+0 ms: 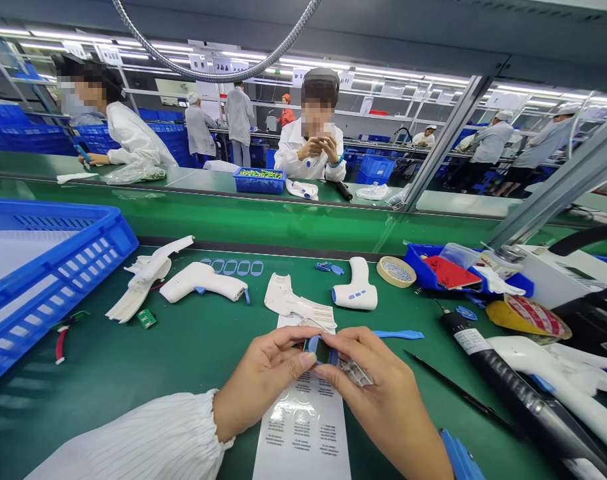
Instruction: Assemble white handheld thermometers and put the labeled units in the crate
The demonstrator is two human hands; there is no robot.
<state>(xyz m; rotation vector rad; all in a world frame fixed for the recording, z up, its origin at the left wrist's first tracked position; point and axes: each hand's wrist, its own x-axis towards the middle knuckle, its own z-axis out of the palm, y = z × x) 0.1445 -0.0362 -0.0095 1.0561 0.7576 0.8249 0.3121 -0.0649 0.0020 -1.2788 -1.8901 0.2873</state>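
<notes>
Through the head camera, my only view, I put the dial's centre on the small blue-framed piece [324,351] with a dark face, held up over the near middle of the bench. My left hand [266,370] pinches its left side between thumb and fingers; my right hand [380,377] grips its right side the same way. A clear ribbed part [356,372] shows by the right fingers, and I cannot tell whether they hold it too.

At 6 o'clock, below both hands, a white printed sheet [303,443] runs to the bottom edge. Toward 11, just beyond the fingers, lies an open white shell half [288,297]. At 1 o'clock I see a white gun-shaped housing [357,288] with blue buttons; at 10, another white housing [203,281] with a blue trigger, and past it some loose white shell parts [146,283] near a small green board [146,319].

Near 3 o'clock a flat blue tool [400,335] lies just beside the right hand, with a black electric screwdriver [503,380] farther out. A blue slotted crate [83,267] stands between 9 and 10. At 12, across the green divider [223,223], a co-worker in white [310,150] holds something small in raised hands; I can't make it out.
</notes>
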